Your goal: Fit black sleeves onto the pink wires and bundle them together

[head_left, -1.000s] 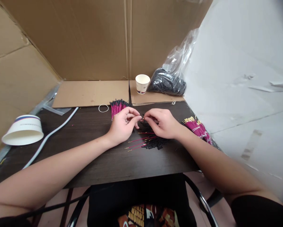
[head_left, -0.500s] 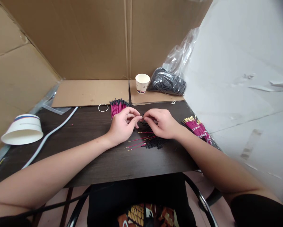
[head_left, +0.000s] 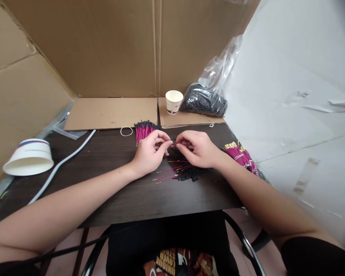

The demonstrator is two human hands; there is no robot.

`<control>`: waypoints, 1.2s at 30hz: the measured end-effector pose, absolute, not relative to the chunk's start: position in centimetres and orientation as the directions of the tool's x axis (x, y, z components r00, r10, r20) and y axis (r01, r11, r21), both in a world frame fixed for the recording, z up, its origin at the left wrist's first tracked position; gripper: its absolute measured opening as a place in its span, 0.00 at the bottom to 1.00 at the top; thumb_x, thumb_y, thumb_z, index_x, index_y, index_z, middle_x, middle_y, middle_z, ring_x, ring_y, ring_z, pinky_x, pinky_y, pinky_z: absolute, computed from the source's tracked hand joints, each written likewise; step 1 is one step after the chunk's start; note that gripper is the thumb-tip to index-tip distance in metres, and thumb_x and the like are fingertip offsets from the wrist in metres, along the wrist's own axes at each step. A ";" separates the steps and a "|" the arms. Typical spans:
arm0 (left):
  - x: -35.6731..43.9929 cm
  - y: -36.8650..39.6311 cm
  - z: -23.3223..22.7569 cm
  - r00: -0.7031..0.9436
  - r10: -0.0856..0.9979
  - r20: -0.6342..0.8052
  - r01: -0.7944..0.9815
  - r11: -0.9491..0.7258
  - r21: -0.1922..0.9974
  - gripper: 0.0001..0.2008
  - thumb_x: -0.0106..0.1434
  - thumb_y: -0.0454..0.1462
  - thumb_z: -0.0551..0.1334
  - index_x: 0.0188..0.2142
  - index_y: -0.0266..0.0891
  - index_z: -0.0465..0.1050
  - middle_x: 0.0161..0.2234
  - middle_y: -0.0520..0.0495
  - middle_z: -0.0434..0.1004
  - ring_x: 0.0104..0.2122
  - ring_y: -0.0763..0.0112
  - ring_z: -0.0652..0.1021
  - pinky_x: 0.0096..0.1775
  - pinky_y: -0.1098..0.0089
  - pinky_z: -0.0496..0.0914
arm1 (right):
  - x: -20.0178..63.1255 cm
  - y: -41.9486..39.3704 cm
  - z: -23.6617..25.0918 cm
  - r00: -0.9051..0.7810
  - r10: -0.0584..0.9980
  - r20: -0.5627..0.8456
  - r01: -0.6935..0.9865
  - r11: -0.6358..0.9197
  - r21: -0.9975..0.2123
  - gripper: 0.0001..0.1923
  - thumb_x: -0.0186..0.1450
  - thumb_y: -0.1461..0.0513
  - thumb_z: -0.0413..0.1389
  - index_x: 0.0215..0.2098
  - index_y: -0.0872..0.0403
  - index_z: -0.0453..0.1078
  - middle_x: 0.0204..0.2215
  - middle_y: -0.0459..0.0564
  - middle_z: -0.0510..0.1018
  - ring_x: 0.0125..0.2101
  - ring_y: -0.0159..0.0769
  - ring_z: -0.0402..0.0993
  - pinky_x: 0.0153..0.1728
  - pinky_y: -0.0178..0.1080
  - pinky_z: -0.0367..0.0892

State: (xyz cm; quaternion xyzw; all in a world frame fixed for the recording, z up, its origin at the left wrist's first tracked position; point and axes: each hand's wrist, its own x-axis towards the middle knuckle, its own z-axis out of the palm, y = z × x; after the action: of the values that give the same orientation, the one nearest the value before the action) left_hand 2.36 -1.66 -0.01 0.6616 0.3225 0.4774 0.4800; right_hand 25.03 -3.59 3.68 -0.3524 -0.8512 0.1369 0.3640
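My left hand and my right hand meet fingertip to fingertip over the dark table, pinching one thin pink wire and a small black sleeve between them. Below the fingers lie a few loose pink wires with gold tips and a little heap of black sleeves. A bundle of pink wires with black ends lies just beyond my left hand. A second bundle with gold tips rests to the right of my right wrist.
A paper cup and a clear bag of black parts stand at the back on cardboard. A white ring, a white cable and an upturned paper bowl lie to the left. Cardboard walls surround the table.
Almost nothing differs; my fingertips have stayed together on the wire, with my right hand shifting very slightly.
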 end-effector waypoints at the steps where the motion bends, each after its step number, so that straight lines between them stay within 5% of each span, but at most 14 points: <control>1: 2.4 -1.6 0.0 0.335 0.885 0.323 -0.035 -0.331 0.943 0.10 0.73 0.40 0.71 0.44 0.39 0.74 0.35 0.48 0.84 0.27 0.72 0.83 0.32 0.71 0.81 | 25.0 -3.6 3.7 -0.485 0.698 0.527 0.501 0.715 -0.487 0.03 0.72 0.67 0.59 0.40 0.54 0.73 0.31 0.47 0.76 0.30 0.34 0.71 0.34 0.38 0.66; 31: 2.4 -1.7 0.0 0.349 0.888 0.299 -0.019 -0.312 0.950 0.11 0.73 0.41 0.71 0.45 0.39 0.73 0.35 0.48 0.83 0.28 0.72 0.83 0.34 0.71 0.81 | 25.0 -3.4 3.5 -0.499 0.690 0.525 0.501 0.723 -0.475 0.05 0.75 0.66 0.56 0.40 0.52 0.72 0.31 0.47 0.76 0.30 0.36 0.69 0.34 0.40 0.66; 36: 2.1 -1.6 0.0 0.345 0.887 0.307 -0.034 -0.315 0.948 0.13 0.79 0.46 0.65 0.52 0.39 0.73 0.39 0.44 0.84 0.29 0.71 0.82 0.37 0.66 0.82 | 24.8 -3.5 3.9 -0.453 0.704 0.547 0.492 0.709 -0.505 0.05 0.75 0.66 0.57 0.40 0.52 0.73 0.35 0.50 0.75 0.35 0.38 0.72 0.38 0.42 0.69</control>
State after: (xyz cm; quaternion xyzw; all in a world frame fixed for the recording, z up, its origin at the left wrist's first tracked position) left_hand 2.06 -1.57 -0.01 0.6592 0.3235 0.4723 0.4875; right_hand 24.79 -3.55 3.88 -0.3553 -0.8412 0.1383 0.3834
